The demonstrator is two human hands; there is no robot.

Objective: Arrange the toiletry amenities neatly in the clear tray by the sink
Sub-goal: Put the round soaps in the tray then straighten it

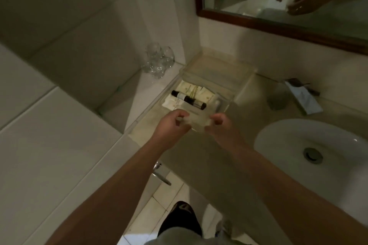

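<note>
A clear tray point(231, 96) stands on the counter left of the sink, its clear lid point(217, 69) leaning up behind it. Inside lie two dark small bottles point(188, 99) end to end across pale sachets point(191, 88). A white tube point(217, 104) rests at the tray's right side. My left hand point(173, 125) and my right hand point(221, 125) together pinch a pale, translucent packet point(197, 121) just in front of the tray. The packet is blurred and its print cannot be read.
Upturned drinking glasses point(159, 61) stand on the ledge at the back left. The white sink basin point(318, 155) with its drain is to the right, with the tap point(298, 93) behind it. A wood-framed mirror point(278, 24) hangs above and reflects both hands.
</note>
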